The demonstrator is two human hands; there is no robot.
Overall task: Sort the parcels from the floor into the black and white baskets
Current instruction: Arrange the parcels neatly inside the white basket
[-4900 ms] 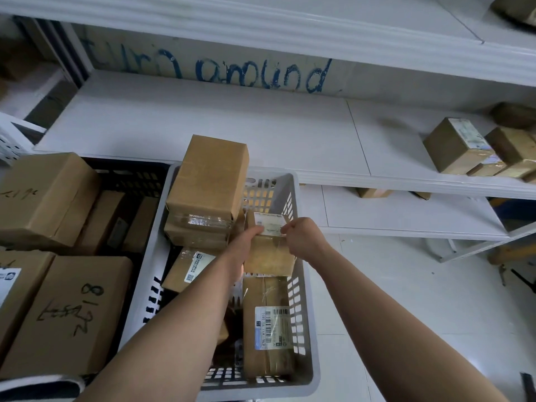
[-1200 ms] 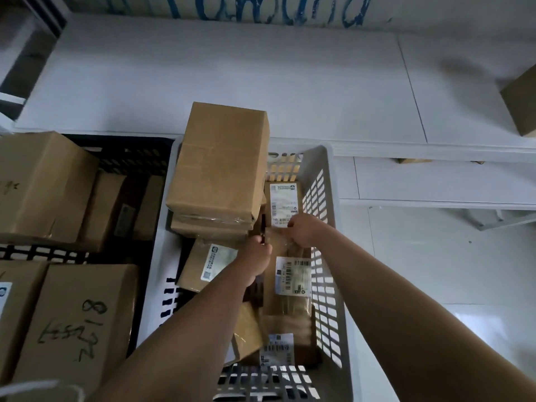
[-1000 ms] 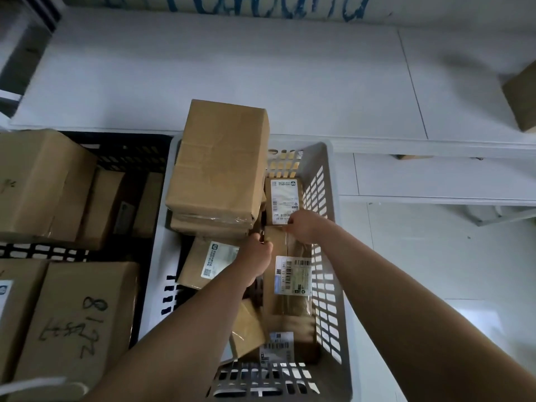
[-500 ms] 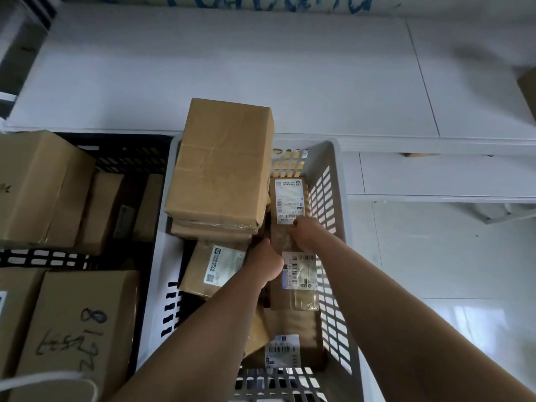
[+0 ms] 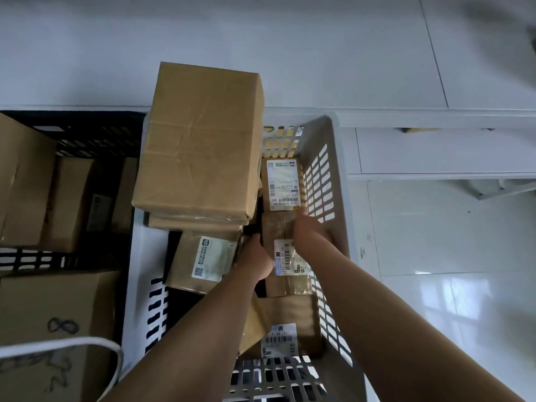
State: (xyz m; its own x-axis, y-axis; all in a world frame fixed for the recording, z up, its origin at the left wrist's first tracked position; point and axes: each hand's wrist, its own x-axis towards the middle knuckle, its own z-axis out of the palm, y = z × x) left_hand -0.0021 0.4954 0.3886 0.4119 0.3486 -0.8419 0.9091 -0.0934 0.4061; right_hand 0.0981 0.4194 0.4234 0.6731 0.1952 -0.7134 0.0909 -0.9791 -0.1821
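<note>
Two baskets already hold many parcels: the black basket (image 5: 87, 132) at left, the white basket (image 5: 333, 169) beside it. We see the left hand (image 5: 256, 256) and right hand (image 5: 309, 230) grasping a labelled parcel (image 5: 285, 256) inside the white one; remaining floor parcels are out of view.

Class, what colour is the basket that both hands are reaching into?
White, or pale grey in this dim light: the slotted basket shows best in the head view, the only one.

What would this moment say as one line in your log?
step: placing parcel | left hand: on parcel | right hand: on parcel | place: white basket | black basket: beside it
</note>
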